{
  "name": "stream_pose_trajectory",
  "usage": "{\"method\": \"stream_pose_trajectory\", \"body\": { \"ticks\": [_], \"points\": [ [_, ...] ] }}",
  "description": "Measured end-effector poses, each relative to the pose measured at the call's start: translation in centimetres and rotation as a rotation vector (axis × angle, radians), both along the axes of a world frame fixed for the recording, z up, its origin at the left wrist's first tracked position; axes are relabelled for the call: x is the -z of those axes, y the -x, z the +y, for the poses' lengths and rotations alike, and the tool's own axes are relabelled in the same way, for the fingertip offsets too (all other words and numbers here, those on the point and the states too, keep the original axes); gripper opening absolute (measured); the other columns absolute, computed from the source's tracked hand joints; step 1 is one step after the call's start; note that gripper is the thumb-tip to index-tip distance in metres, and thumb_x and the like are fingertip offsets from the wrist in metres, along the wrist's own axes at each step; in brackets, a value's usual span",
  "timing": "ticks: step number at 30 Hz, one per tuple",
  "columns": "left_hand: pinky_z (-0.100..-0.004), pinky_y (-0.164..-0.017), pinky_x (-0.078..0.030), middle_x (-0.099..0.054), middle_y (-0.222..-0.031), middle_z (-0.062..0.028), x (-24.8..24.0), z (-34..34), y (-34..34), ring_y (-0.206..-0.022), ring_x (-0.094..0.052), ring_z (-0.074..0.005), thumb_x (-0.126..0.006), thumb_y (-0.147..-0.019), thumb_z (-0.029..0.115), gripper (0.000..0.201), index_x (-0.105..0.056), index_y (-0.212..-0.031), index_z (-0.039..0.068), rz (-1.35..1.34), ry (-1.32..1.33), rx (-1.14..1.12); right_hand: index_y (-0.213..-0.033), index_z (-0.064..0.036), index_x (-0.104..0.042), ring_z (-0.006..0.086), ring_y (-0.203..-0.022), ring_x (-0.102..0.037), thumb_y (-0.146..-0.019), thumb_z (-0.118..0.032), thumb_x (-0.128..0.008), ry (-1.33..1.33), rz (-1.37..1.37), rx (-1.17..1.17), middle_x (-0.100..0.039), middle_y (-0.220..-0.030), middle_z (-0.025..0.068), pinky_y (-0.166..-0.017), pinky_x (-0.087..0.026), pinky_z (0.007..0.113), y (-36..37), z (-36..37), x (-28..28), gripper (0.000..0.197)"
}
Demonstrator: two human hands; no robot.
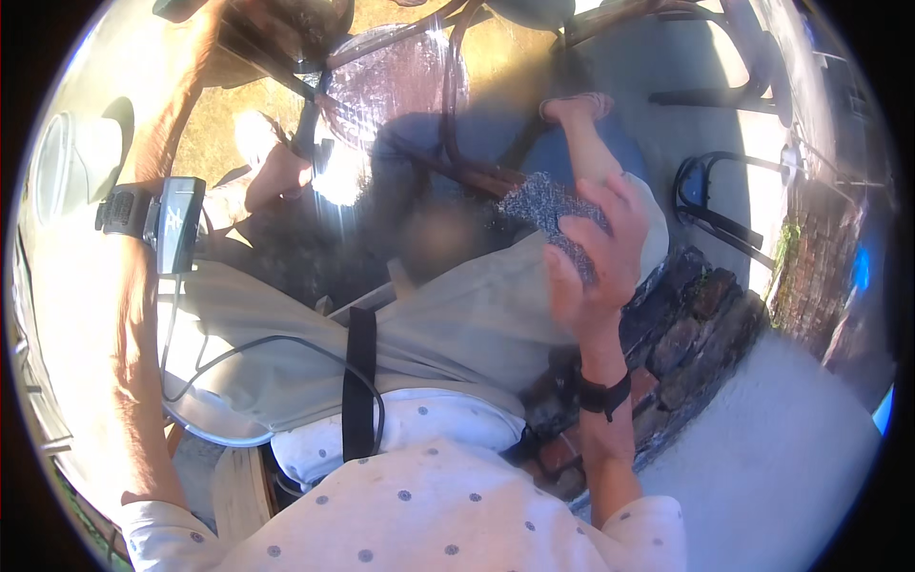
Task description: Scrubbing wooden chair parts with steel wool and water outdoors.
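In my right hand (610,248), raised over my right thigh, is a grey speckled scouring pad (551,212) like steel wool, with thumb and fingers curled around it. Beyond the pad lies a round, shiny, streaked panel (391,91), like a chair seat, among dark curved bars (456,86). The pad looks apart from the panel. My left forearm (133,334) stretches far forward along the left side, and its hand lies past the upper edge of the picture. A dark strap with a small box (181,226) sits on that arm.
Brown cloth-covered legs are spread below the panel, with bare feet (572,107) on both sides. A black metal frame (710,195) stands at right, beside a low stone edge (686,334). A white round container (55,167) is at far left. A cable (276,338) crosses my lap.
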State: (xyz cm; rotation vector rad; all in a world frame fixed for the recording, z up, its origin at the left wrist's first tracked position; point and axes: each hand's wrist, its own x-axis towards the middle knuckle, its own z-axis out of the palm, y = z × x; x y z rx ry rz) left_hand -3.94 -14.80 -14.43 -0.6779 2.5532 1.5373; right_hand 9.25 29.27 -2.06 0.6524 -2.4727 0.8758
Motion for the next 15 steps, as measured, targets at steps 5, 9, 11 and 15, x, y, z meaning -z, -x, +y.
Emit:
{"method": "stream_pose_trajectory", "body": {
  "ticks": [5,9,11,15],
  "points": [
    [-0.0320,-0.089,-0.042,-0.043,-0.122,-0.0129,0.5,0.2,0.0,-0.106,-0.048,-0.0215,-0.065,-0.082,0.027,0.068,-0.026,-0.132,0.005,-0.019,-0.007,0.006,-0.089,-0.0023,-0.059,0.0326,-0.095,-0.055,-0.073,-0.011,-0.067,0.187,-0.019,0.104,-0.061,-0.097,0.0152,-0.086,-0.042,0.038,0.8,-0.4,1.1,0.020],
    [-0.0323,-0.090,-0.042,-0.042,-0.123,-0.0133,0.5,0.2,-0.1,-0.107,-0.048,-0.0219,-0.065,-0.082,0.028,0.070,-0.024,-0.134,0.005,-0.006,-0.003,0.015,-0.093,0.0028,-0.058,0.0236,-0.093,-0.056,-0.080,-0.010,-0.059,0.526,-0.269,0.236,-0.060,-0.098,0.0145,-0.085,-0.042,0.032,2.0,0.6,1.4,0.017],
    [-0.0324,-0.090,-0.042,-0.041,-0.124,-0.0135,0.1,0.6,0.8,-0.108,-0.048,-0.0221,-0.065,-0.082,0.028,0.071,-0.023,-0.134,0.005,0.006,-0.013,0.026,-0.101,0.0054,-0.055,0.0183,-0.093,-0.056,-0.086,-0.012,-0.053,0.873,-0.518,0.277,-0.059,-0.099,0.0134,-0.084,-0.043,0.028,2.8,0.5,0.8,0.023],
    [-0.0327,-0.091,-0.041,-0.040,-0.125,-0.0139,-1.1,4.1,1.9,-0.109,-0.047,-0.0225,-0.065,-0.082,0.028,0.072,-0.021,-0.136,0.005,0.015,-0.044,0.126,-0.113,0.0026,-0.050,0.0161,-0.094,-0.054,-0.090,-0.020,-0.051,1.122,-0.472,0.379,-0.057,-0.102,0.0108,-0.080,-0.045,0.031,3.2,4.2,1.1,0.032]
  ]
}}
